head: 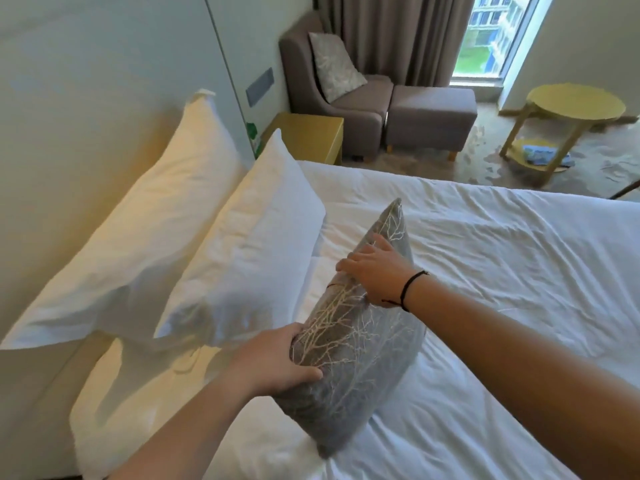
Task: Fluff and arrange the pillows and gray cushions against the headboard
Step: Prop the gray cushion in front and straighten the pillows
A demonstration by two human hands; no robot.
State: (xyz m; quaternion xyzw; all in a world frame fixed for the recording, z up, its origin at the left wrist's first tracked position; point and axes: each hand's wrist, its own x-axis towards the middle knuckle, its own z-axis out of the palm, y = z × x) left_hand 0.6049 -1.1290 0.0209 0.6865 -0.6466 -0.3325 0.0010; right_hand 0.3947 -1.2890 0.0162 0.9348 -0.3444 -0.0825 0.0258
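on bed, beside leaning white pillows [242, 244]: gray cushion [356, 344] standing on edge. left hand [277, 362] clamping near edge, right hand [375, 271] pressing flat, fingers splayed. risk: cushion toppling, shoving front pillow askew.

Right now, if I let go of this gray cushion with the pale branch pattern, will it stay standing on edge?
Probably not: the gray branch-patterned cushion stands on a narrow edge on soft white bedding. It dents under the left hand, so it is likely squashy and light.

Soft daylight enters through the tall glass window [491, 32] — warm yellowish cast, perhaps lamplight, left; edges bend, slightly blurred.
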